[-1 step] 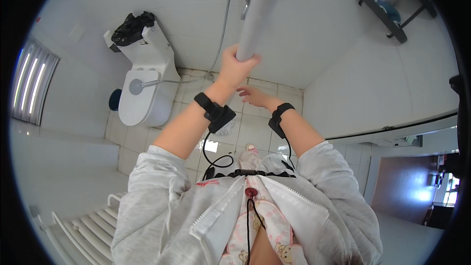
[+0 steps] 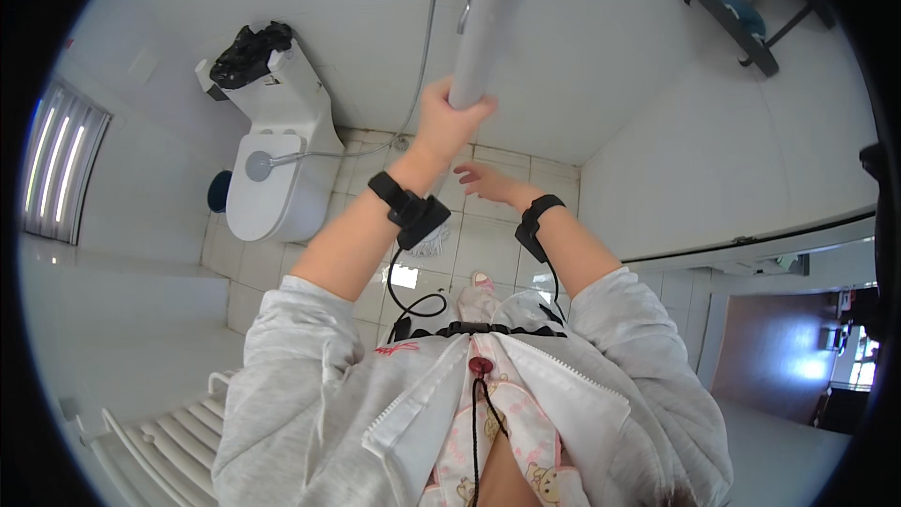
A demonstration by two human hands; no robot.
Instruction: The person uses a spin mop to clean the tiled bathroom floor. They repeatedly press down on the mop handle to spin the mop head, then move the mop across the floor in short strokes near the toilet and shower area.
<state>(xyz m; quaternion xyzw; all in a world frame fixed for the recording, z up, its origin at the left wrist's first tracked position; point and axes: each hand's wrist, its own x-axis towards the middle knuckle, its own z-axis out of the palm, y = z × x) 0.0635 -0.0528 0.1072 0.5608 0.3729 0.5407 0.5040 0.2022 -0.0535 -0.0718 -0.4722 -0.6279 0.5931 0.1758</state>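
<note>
Mop (image 2: pixel 482 38) seemingly mid-job; couldn't tell how much floor (image 2: pixel 488 237) was done or left
left hand (image 2: pixel 447 122) wrapped its pole, strands down on tiles; right hand (image 2: pixel 485 181) hung loosely spread, off it

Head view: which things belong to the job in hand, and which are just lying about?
In the job:
- grey pole, gripped by the left hand
- white stringy mop head

Lying about:
- shower head on the toilet lid
- black plastic on the cistern

A shower head (image 2: pixel 259 165) lies on a white toilet (image 2: pixel 251 208), whose tank (image 2: pixel 284 101) bears a crumpled black bag (image 2: pixel 248 55).
</note>
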